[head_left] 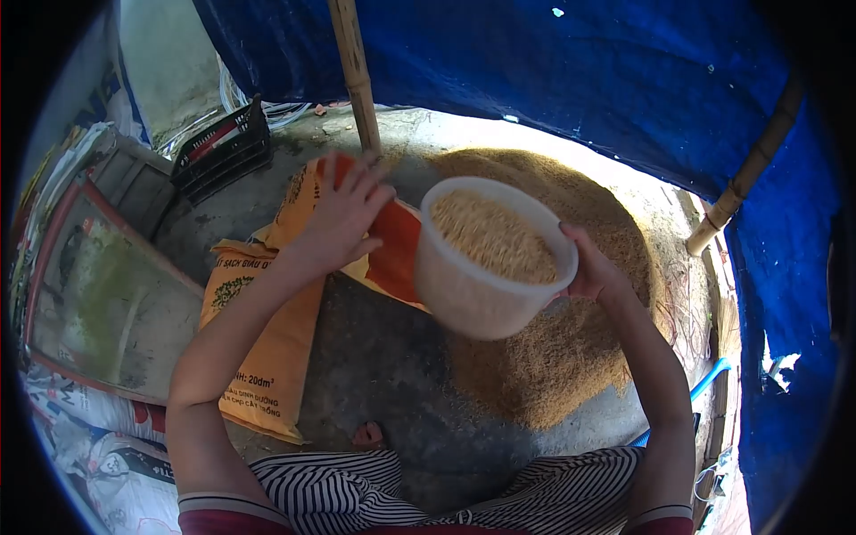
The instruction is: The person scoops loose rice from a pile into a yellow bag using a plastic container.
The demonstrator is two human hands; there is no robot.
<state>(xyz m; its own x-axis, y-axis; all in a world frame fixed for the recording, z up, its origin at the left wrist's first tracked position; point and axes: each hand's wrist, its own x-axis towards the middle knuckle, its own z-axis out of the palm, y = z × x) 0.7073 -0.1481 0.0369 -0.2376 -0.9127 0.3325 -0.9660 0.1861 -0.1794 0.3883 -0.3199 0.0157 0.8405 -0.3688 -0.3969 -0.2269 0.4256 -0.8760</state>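
Observation:
My right hand grips the rim and side of a round, translucent white plastic tub, tilted towards me. Loose tan husks fill the tub and look blurred. My left hand, fingers spread and slightly smeared, is left of the tub, over an orange-red sack with a pale edge. Part of that sack is hidden behind the hand and the tub. A printed orange sack lies flat on the floor below my left forearm. Beyond and under the tub spreads a big heap of husks.
A black plastic crate and a red-framed panel stand at the left. White sacks lie at lower left. Bamboo poles stand before a blue tarp. A blue pipe is at the right.

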